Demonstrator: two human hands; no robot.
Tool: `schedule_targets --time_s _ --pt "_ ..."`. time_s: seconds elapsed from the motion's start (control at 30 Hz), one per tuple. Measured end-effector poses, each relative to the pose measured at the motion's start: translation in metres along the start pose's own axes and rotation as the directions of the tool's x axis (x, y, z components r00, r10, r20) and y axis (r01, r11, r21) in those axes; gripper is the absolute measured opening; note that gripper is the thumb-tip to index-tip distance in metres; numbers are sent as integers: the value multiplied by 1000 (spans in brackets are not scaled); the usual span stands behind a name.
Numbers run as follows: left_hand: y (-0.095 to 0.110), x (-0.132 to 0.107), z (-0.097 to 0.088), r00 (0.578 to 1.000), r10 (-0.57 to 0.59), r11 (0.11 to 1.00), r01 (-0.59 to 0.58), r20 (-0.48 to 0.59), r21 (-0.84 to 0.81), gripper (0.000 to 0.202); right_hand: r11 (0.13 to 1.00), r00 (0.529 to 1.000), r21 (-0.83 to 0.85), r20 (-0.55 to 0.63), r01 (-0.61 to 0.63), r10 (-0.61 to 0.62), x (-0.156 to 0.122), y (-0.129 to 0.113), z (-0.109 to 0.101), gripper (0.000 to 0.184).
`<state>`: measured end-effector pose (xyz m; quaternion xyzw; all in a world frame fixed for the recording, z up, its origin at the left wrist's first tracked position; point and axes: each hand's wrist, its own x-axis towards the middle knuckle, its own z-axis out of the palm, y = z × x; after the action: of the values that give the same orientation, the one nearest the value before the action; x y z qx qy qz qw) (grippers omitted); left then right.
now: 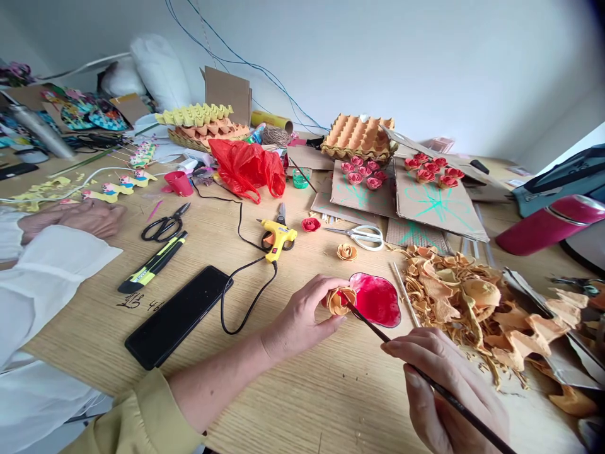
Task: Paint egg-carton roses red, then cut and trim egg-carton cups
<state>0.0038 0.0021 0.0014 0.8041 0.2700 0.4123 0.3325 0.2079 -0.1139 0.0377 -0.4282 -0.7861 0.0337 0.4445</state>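
Note:
Between the fingers of my left hand [307, 312] is an orange egg-carton rose [336, 304], partly red inside. My right hand [444, 384] grips a dark paintbrush [420, 373], its tip touching the rose's petals. Just right of the rose lies a shallow dish of red paint [378, 299]. Beyond it on the table are an unpainted rose [346, 252] and a red rose [311, 224]. White-handled scissors [366, 237] lie near them.
A yellow glue gun [278, 238], black phone [179, 315], utility knife [154, 261] and black scissors [165, 226] lie left. Carton scraps [472, 302] are heaped right. Painted roses [432, 169] stand on cardboard [439, 208] behind. Another person's hands [80, 221] rest at far left.

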Motion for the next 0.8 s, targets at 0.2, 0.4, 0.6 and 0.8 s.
schedule_targets --time_s 0.2,0.4,0.6,0.8 --pt "1 1 0 1000 -20 1000 20 -2 -23 40 999 1000 -54 15 7 -6 0 4 0 28" --pt "0 1 -1 999 -41 999 41 3 -11 41 999 999 -37 -32 9 -10 2 3 1 28" --pt "1 -1 -2 997 -83 997 83 -3 6 39 997 997 -73 -74 -4 -2 4 5 1 25" --pt "-3 1 -2 993 -110 994 109 -51 -21 53 955 982 -251 -142 -156 123 1 16 -1 13"
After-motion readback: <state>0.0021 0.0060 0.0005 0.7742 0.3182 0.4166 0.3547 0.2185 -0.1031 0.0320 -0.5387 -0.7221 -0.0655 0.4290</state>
